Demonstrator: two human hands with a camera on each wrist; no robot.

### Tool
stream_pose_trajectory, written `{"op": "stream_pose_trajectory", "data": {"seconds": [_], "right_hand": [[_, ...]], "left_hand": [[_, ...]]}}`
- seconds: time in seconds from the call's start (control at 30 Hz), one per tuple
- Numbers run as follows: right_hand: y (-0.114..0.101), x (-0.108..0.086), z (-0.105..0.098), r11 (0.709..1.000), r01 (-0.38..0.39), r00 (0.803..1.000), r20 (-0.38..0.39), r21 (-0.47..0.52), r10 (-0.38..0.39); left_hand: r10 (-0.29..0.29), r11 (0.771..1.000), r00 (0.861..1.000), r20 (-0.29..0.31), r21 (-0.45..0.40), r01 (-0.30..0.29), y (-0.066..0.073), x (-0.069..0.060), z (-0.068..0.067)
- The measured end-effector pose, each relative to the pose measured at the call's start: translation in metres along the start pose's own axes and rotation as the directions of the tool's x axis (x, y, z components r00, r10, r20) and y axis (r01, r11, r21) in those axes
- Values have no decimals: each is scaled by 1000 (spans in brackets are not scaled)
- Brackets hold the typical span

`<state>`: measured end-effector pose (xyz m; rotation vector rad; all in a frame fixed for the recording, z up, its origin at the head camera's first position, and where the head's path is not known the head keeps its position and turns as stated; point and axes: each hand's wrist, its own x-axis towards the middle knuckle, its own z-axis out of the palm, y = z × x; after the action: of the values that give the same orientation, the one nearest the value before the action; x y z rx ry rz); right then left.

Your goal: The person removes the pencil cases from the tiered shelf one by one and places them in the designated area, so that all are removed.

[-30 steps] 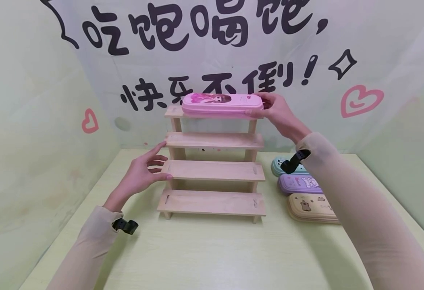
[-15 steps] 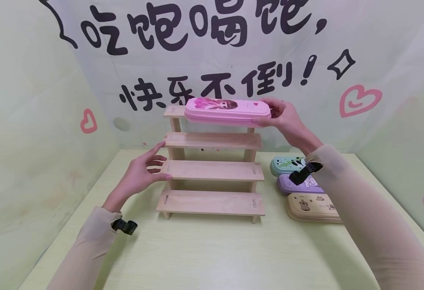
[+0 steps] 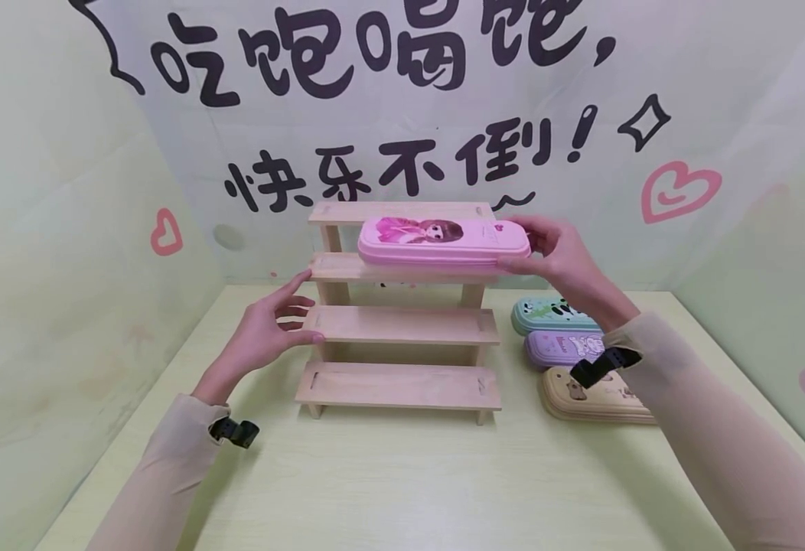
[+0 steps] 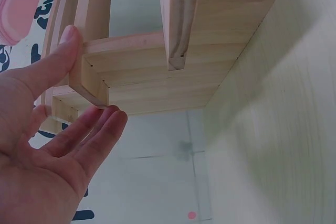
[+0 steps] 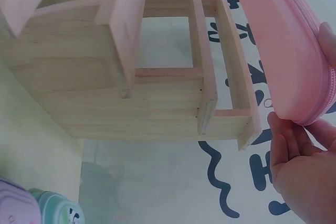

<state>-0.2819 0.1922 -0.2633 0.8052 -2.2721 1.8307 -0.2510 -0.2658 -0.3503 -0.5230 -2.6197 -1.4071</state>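
A pink zippered pencil case [image 3: 444,243] with a doll-like girl printed on its lid hangs in the air before the upper tiers of a four-step wooden display rack [image 3: 402,386]. My right hand [image 3: 562,259] grips its right end, thumb at the front. In the right wrist view the case's pink underside [image 5: 286,45] shows apart from the boards. My left hand [image 3: 263,337] holds the rack's left side. Seen from the left wrist, the thumb lies on one board's end and the fingertips [image 4: 116,121] touch its lower edge.
Right of the rack, green panda [image 3: 536,315], purple [image 3: 547,349] and beige [image 3: 598,398] pencil cases lie on the pale table [image 3: 402,482]. The right forearm partly covers them. A printed cloth wall [image 3: 375,99] stands behind, with side walls left and right.
My right hand has lifted the pink pencil case off the top tier and brought it forward, down and slightly right. The left hand has stayed on the rack.
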Motion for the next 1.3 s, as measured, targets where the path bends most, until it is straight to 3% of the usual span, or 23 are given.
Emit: {"op": "stream_pose_trajectory", "data": {"seconds": [0.6, 0.83, 1.17, 1.3], "right_hand": [[19, -56, -15, 995, -29, 1000, -10, -92, 28], [21, -76, -19, 997, -37, 999, -29, -63, 35], [27, -109, -33, 991, -79, 996, -39, -110, 75], [31, -123, -41, 995, -62, 997, -47, -80, 58]], "left_hand": [[10, 1000, 1000, 1, 10, -11, -2, 0, 0], [10, 1000, 1000, -1, -5, -10, -2, 0, 0], [0, 1000, 1000, 3, 4, 0, -3, -1, 0], [1, 1000, 1000, 1, 10, -1, -2, 0, 0]]}}
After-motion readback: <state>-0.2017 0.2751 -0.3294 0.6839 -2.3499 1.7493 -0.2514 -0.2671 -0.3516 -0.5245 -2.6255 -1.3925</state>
